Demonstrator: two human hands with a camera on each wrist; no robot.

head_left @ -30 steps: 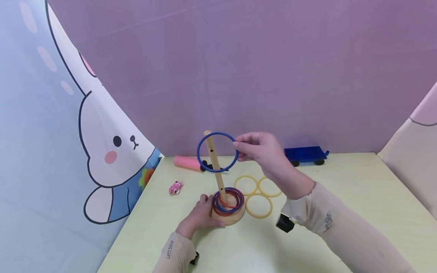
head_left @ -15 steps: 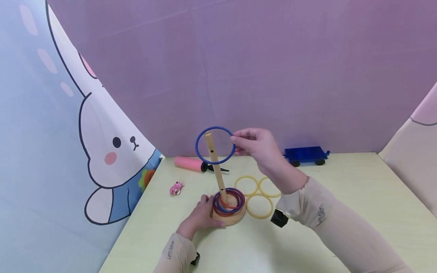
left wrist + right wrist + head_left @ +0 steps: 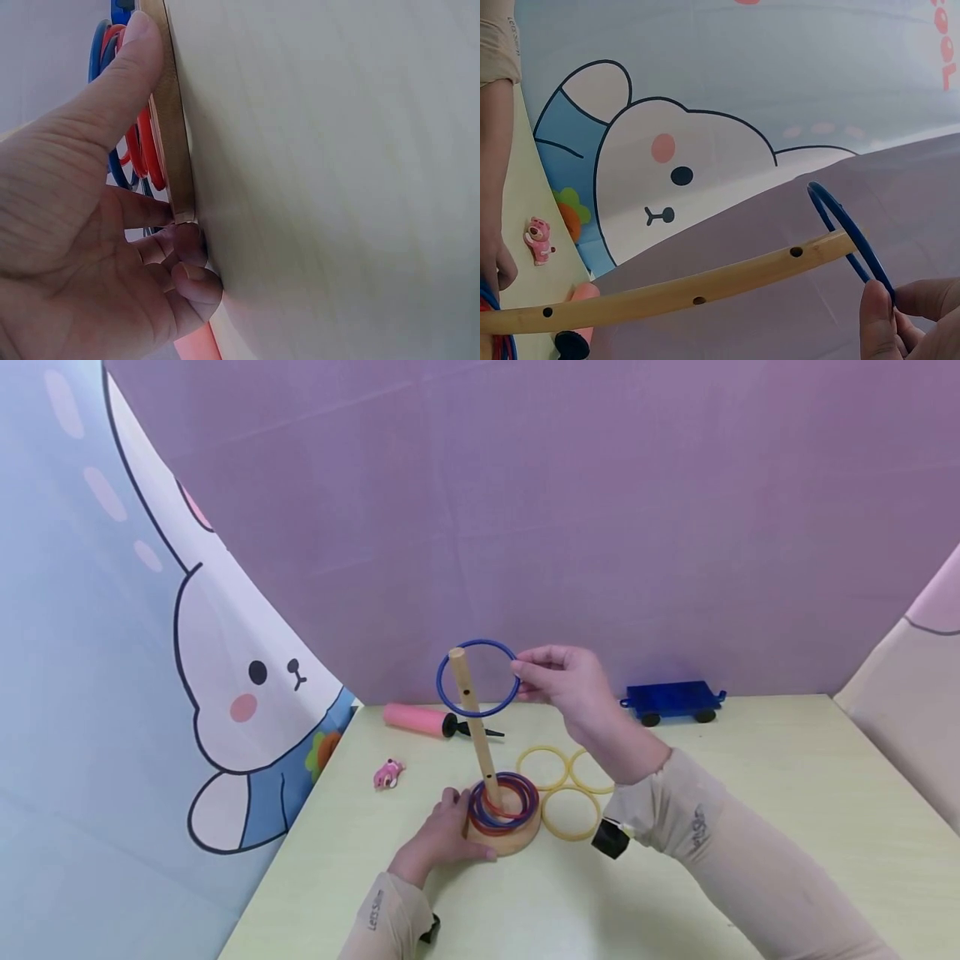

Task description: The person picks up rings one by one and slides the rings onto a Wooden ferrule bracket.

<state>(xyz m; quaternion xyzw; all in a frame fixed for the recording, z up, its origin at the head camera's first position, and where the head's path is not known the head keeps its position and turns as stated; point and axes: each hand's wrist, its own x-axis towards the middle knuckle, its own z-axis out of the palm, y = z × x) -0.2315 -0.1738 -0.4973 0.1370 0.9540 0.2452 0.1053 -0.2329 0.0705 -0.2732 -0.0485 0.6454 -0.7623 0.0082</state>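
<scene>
My right hand (image 3: pixel 573 689) pinches a blue ring (image 3: pixel 862 244) by its right side, between thumb and fingers. The ring is raised at the top of a wooden post (image 3: pixel 474 718); in the right wrist view it crosses the post's tip. Low on the post, several red and blue rings (image 3: pixel 536 797) lie stacked on the round wooden base (image 3: pixel 510 843). My left hand (image 3: pixel 442 833) grips that base at its left side. In the left wrist view, the thumb (image 3: pixel 127 79) lies along the base's edge, with the other fingers curled at its far side.
Three yellow rings (image 3: pixel 570 838) lie on the table (image 3: pixel 787 793) right of the base. A pink hand pump (image 3: pixel 416 719) with a black nozzle lies behind the post. A small pink bear figure (image 3: pixel 387 773) is at left, and a blue toy wagon (image 3: pixel 671 700) stands at the back right.
The blue ring in my right hand has risen slightly to the post's top, shifting a little left and then back right. My left hand stays on the base.
</scene>
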